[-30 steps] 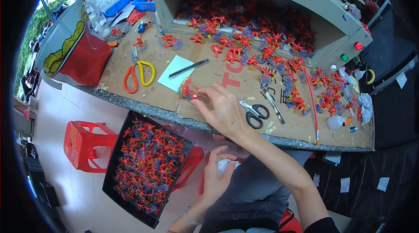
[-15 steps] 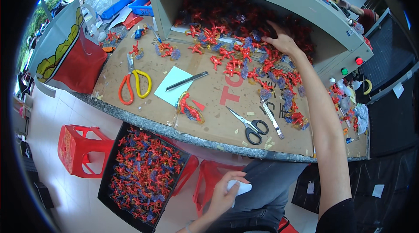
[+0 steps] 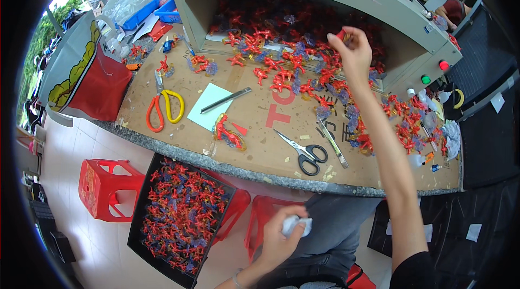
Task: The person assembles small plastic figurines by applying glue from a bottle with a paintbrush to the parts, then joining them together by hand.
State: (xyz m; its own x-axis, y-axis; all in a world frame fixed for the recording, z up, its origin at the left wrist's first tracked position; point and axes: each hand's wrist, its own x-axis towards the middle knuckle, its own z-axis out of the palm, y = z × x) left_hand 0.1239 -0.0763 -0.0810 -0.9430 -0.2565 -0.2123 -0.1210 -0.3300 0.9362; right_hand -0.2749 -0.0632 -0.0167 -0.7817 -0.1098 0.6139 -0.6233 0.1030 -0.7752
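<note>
My right hand (image 3: pixel 356 57) is raised at the mouth of the grey box-shaped machine (image 3: pixel 187 15), with thumb and fingers pinched on a small red plastic figure (image 3: pixel 341 34), mostly hidden by the fingers. Many red figures with clear purple and yellow parts (image 3: pixel 284 79) lie heaped inside the machine and spill onto the cardboard (image 3: pixel 249 121) of the worktop. Low over my lap, my left hand (image 3: pixel 279 243) is closed on a white wad (image 3: pixel 304 226), perhaps cloth or tissue. One red and yellow figure (image 3: pixel 228 133) lies by itself near the front edge.
Orange-and-yellow-handled scissors (image 3: pixel 165 106), black-handled scissors (image 3: pixel 306 152), a utility knife (image 3: pixel 226 99) on pale green paper (image 3: pixel 205 117) and a slim metal tool (image 3: pixel 332 143) lie on the cardboard. Below stand a black crate (image 3: pixel 142 235) full of figures and a red stool (image 3: pixel 108 186).
My right hand has come back out of the machine's opening and now pinches a red figure. The left hand still grips the white wad. The view has shifted slightly.
</note>
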